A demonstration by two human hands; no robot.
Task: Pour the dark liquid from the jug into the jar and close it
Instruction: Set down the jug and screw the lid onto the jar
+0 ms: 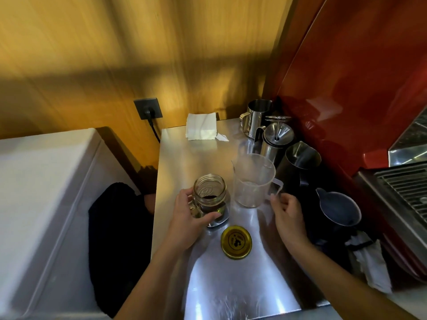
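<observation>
Left hand (184,211) grips open glass mason jar (209,195) holding dark liquid on steel counter (196,153), right hand (287,210) fingers loosely curled at emptied clear plastic jug (253,181) handle; next, seat round gold lid (236,242) squarely, twist while steadying jar.

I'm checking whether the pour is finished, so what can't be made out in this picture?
- Jar, head view: the left hand covers its lower side, so the liquid level is hidden.
- Clear jug: looks empty, but blur leaves any residue unclear.
- Lid: its print is too small and blurred to read.
- Right hand: blur hides whether it touches the jug handle.
</observation>
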